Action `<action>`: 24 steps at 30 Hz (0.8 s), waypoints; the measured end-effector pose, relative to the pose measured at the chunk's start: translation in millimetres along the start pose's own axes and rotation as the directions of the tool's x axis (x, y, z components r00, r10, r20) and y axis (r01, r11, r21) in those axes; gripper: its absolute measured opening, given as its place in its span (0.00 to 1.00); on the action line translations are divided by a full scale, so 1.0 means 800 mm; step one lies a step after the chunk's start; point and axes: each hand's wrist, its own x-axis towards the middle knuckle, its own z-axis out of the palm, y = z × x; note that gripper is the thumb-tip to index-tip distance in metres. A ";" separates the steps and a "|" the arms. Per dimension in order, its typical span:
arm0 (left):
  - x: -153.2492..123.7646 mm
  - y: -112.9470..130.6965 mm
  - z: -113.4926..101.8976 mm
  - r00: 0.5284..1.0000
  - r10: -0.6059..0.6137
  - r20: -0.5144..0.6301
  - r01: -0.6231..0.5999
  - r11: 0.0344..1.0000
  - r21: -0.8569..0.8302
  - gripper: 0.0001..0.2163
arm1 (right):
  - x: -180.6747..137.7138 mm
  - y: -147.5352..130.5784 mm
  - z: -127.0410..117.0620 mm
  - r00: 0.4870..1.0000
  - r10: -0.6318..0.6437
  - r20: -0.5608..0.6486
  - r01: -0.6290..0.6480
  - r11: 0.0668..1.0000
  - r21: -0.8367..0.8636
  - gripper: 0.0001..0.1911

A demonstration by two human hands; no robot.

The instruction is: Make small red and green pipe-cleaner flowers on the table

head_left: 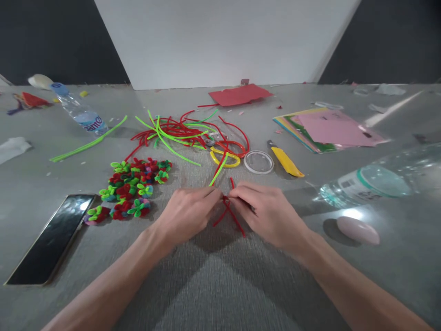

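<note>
Between my two hands is a red pipe cleaner (237,223), bent so that its strands cross and two ends point down toward me. My left hand (193,207) pinches it from the left, and my right hand (263,204) pinches it from the right. The fingertips hide the crossing in part. Just beyond my left fingers a green pipe cleaner (219,171) sticks up beside a red one. Farther off lies a loose pile of red and green pipe cleaners (172,131). Left of my left hand sits a cluster of small pipe-cleaner flowers (129,188).
Yellow-and-red scissors (225,161), a tape roll (258,162) and a yellow utility knife (286,161) lie beyond my hands. A phone (51,239) is at left. Plastic bottles (81,110) stand or lie on both sides. Coloured paper (339,128) and a pink oval object (358,230) are at right.
</note>
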 end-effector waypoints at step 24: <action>-0.001 0.017 -0.013 0.963 -0.229 -0.143 0.090 0.773 -0.628 0.09 | 0.002 -0.007 0.000 0.978 0.141 -0.157 -0.064 0.907 0.417 0.08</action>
